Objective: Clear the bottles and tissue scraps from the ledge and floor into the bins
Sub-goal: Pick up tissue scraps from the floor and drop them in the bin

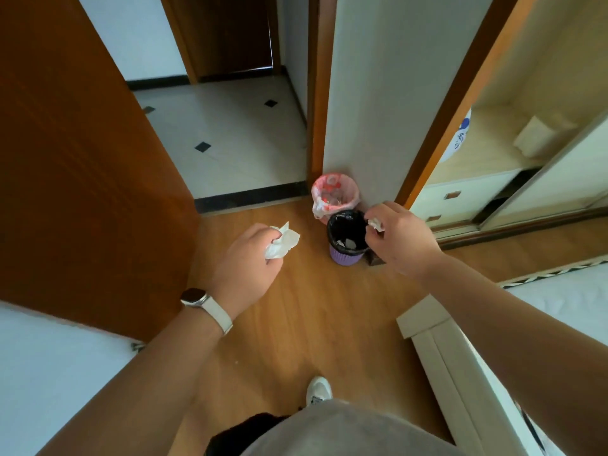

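A crumpled white tissue [283,241] is pinched in the left hand [245,264] above the floor. A smaller white scrap [376,224] sits in the right hand [399,238], over the purple bin [345,257], whose black liner holds white scraps. Behind it, touching, stands the pink-lined bin [334,195] holding bottles.

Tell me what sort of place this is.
Most likely a bedroom at home: a mattress corner on a white bed frame, a sliding-door wardrobe, wood floor, and an open door onto a tiled hallway.

Two bins [348,238] [335,195], two held tissue scraps [283,241] [376,224], perhaps two more scraps [347,242] in the black-lined bin
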`<move>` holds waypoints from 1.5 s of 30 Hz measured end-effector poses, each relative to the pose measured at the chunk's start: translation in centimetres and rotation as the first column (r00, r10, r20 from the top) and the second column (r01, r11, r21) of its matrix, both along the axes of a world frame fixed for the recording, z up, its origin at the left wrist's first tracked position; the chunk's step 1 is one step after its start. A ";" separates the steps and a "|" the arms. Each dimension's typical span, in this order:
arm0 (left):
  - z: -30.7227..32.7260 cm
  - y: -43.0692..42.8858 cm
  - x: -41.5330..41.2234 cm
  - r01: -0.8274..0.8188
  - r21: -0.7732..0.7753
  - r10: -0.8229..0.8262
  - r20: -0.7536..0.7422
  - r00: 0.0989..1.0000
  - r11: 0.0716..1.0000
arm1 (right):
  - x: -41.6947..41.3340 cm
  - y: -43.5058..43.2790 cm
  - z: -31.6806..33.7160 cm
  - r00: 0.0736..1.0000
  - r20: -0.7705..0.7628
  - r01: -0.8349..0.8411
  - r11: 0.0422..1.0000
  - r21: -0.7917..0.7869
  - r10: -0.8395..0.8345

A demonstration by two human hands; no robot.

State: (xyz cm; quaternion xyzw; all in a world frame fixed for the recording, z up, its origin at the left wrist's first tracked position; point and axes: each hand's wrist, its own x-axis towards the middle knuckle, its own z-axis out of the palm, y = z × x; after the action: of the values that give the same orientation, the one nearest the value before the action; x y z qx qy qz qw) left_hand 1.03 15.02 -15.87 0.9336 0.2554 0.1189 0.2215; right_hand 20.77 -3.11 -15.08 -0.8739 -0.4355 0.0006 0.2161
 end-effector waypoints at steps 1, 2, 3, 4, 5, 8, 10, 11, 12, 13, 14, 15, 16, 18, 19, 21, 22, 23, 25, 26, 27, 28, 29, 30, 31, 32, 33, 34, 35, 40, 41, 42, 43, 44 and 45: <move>0.3 0.2 1.2 0.009 -0.008 -0.009 -0.006 1.000 1.000 | 0.8 0.3 0.2 1.000 0.003 0.004 1.000 0.011 -0.004; 0.5 0.4 2.4 0.019 -0.015 -0.019 -0.016 1.000 1.000 | 1.5 0.5 0.2 1.000 0.006 0.009 1.000 0.016 -0.009; 0.7 0.6 3.6 0.033 -0.012 -0.033 -0.023 0.999 0.999 | 2.2 0.7 0.2 1.000 0.005 0.015 1.000 0.018 -0.015; 0.8 0.9 4.9 0.053 0.000 -0.053 -0.028 0.998 0.999 | 3.0 0.8 0.1 1.000 -0.001 0.026 1.000 0.015 -0.026; 0.9 1.2 6.1 0.074 0.013 -0.074 -0.025 0.997 0.997 | 3.8 0.8 -0.1 0.999 -0.005 0.041 0.999 0.016 -0.041; 0.8 2.2 9.9 0.138 0.038 -0.137 -0.026 0.990 0.990 | 6.4 1.1 -1.1 0.996 -0.001 0.094 0.995 0.019 -0.094; 0.4 3.2 12.4 0.190 0.046 -0.188 -0.040 0.981 0.981 | 8.1 1.4 -1.8 0.992 -0.010 0.130 0.992 0.005 -0.130; 0.0 3.8 13.7 0.220 0.041 -0.218 -0.043 0.975 0.975 | 8.9 1.6 -2.2 0.990 -0.007 0.143 0.990 0.000 -0.143; -0.5 4.6 14.9 0.250 0.034 -0.248 -0.045 0.968 0.968 | 9.7 1.9 -2.4 0.988 -0.004 0.157 0.988 -0.004 -0.157; -1.0 5.3 16.3 0.275 0.025 -0.273 -0.041 0.961 0.961 | 10.5 2.2 -2.6 0.985 -0.002 0.171 0.985 -0.007 -0.171; -1.6 6.2 17.8 0.298 0.015 -0.298 -0.039 0.954 0.954 | 11.5 2.7 -2.9 0.983 -0.003 0.185 0.983 -0.005 -0.185; -2.1 7.0 19.4 0.320 0.007 -0.320 -0.030 0.947 0.947 | 12.5 3.3 -3.1 0.980 -0.003 0.200 0.980 0.000 -0.200; -2.6 7.9 21.0 0.338 -0.002 -0.338 -0.021 0.941 0.941 | 13.5 3.9 -3.5 0.975 -0.003 0.220 0.975 0.001 -0.220; -3.6 9.7 24.4 0.377 -0.025 -0.377 -0.009 0.926 0.926 | 15.7 5.4 -4.2 0.963 -0.004 0.270 0.963 -0.010 -0.270; -4.1 10.6 26.0 0.404 -0.042 -0.405 -0.006 0.914 0.914 | 16.6 6.3 -4.6 0.956 -0.014 0.293 0.956 -0.025 -0.293; -5.1 12.6 29.4 0.459 -0.076 -0.461 0.000 0.887 0.885 | 18.5 8.2 -5.3 0.944 -0.039 0.326 0.943 -0.059 -0.329; -5.6 13.6 31.0 0.483 -0.089 -0.484 0.004 0.875 0.871 | 19.5 9.2 -5.6 0.939 -0.046 0.337 0.938 -0.075 -0.341; -6.0 14.7 32.6 0.498 -0.103 -0.500 0.009 0.866 0.861 | 20.5 10.2 -5.9 0.934 -0.051 0.348 0.933 -0.091 -0.353; -6.9 16.8 35.5 0.512 -0.123 -0.515 0.006 0.857 0.850 | 22.6 12.4 -6.5 0.921 -0.059 0.377 0.919 -0.120 -0.385; -7.4 17.9 36.7 0.521 -0.132 -0.525 0.000 0.851 0.844 | 23.6 13.5 -6.9 0.911 -0.066 0.396 0.908 -0.133 -0.407; -7.8 18.9 37.8 0.533 -0.140 -0.539 -0.006 0.842 0.834 | 24.5 14.6 -7.3 0.901 -0.073 0.415 0.899 -0.141 -0.427; -8.3 19.9 38.9 0.547 -0.147 -0.554 -0.013 0.832 0.824 | 25.4 15.6 -7.7 0.893 -0.080 0.428 0.892 -0.146 -0.442; -8.9 20.8 39.9 0.558 -0.150 -0.567 -0.022 0.823 0.816 | 26.1 16.6 -8.3 0.888 -0.085 0.437 0.887 -0.148 -0.451; -9.5 21.6 41.0 0.567 -0.153 -0.577 -0.031 0.816 0.810 | 26.8 17.5 -8.9 0.884 -0.094 0.443 0.885 -0.144 -0.458; -10.2 22.3 42.0 0.571 -0.159 -0.583 -0.040 0.811 0.806 | 27.3 18.1 -9.5 0.879 -0.114 0.447 0.883 -0.140 -0.463; -11.0 22.8 42.9 0.570 -0.168 -0.584 -0.049 0.810 0.804 | 27.8 18.6 -10.3 0.874 -0.138 0.450 0.882 -0.138 -0.467; -11.7 23.2 43.8 0.564 -0.177 -0.581 -0.060 0.812 0.807 | 28.3 18.9 -11.2 0.868 -0.161 0.451 0.881 -0.144 -0.470; -12.7 23.5 44.7 0.554 -0.188 -0.574 -0.072 0.816 0.811 | 28.8 19.0 -12.3 0.862 -0.177 0.452 0.879 -0.154 -0.474; -13.8 23.6 45.5 0.544 -0.200 -0.567 -0.082 0.820 0.815 | 29.3 19.1 -13.6 0.856 -0.191 0.455 0.875 -0.166 -0.481; -21.9 22.9 49.5 0.502 -0.264 -0.547 -0.138 0.826 0.824 | 32.6 19.0 -21.4 0.840 -0.244 0.450 0.873 -0.188 -0.485; -24.0 22.6 50.3 0.485 -0.275 -0.536 -0.155 0.830 0.830 | 33.3 19.0 -23.4 0.835 -0.254 0.456 0.872 -0.179 -0.488; -25.9 22.3 50.9 0.462 -0.285 -0.520 -0.176 0.836 0.840 | 33.9 19.1 -25.3 0.833 -0.263 0.457 0.873 -0.169 -0.487; -27.9 22.0 51.5 0.443 -0.293 -0.507 -0.197 0.839 0.847 | 34.6 19.1 -27.3 0.830 -0.270 0.459 0.873 -0.164 -0.487; -30.0 21.6 52.2 0.428 -0.301 -0.498 -0.216 0.840 0.852 | 35.3 19.1 -29.4 0.826 -0.276 0.462 0.871 -0.163 -0.490; -32.0 21.3 52.7 0.411 -0.307 -0.487 -0.237 0.841 0.858 | 35.9 19.0 -31.4 0.824 -0.284 0.460 0.872 -0.170 -0.490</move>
State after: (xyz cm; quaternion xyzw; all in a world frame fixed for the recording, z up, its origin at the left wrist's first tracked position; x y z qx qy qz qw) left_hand 53.74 36.34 -47.89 0.9396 0.0715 -0.1153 0.3142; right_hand 56.69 15.89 -46.51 -0.9520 -0.1630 0.1080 0.2354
